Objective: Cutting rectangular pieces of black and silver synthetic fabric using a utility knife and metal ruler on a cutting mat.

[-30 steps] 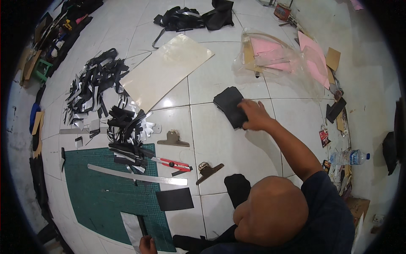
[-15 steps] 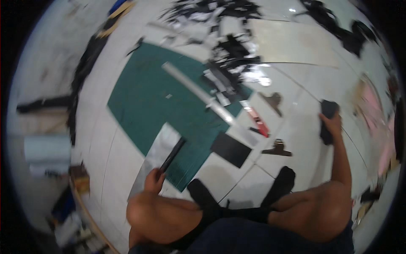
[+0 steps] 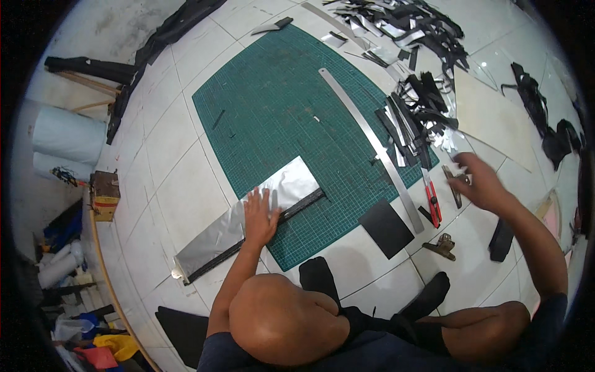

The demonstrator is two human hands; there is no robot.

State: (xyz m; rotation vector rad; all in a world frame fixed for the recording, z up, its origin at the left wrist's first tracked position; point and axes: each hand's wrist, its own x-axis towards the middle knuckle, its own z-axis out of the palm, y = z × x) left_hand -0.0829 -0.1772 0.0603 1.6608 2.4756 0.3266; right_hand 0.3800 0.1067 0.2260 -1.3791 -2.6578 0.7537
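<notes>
My left hand (image 3: 260, 216) lies flat, fingers spread, on a long silver sheet (image 3: 217, 243) with a black folded edge. The sheet is partly on the green cutting mat (image 3: 279, 118) and partly on the tiles. A pale piece (image 3: 178, 273) sits at its near-left end. My right hand (image 3: 482, 183) hovers at the right, slightly blurred, thumb and fingers apart. Close by it are a bulldog clip (image 3: 457, 193) and a red box cutter (image 3: 434, 201). Another bulldog clip (image 3: 440, 247) rests nearer me. A dark oblong block (image 3: 501, 242) lies under my right forearm.
A steel ruler (image 3: 372, 139) crosses the mat's right side. A black square piece (image 3: 386, 228) overlaps the mat's near-right edge. Black and silver offcuts (image 3: 412, 111) are heaped beyond, beside a cream board (image 3: 486, 118). Pale rolls (image 3: 69, 136) stand at the left.
My right hand has let go of the dark block and moved toward the clip and cutter. My left hand has gone from gripping the sheet's edge to lying flat on it. The view has shifted.
</notes>
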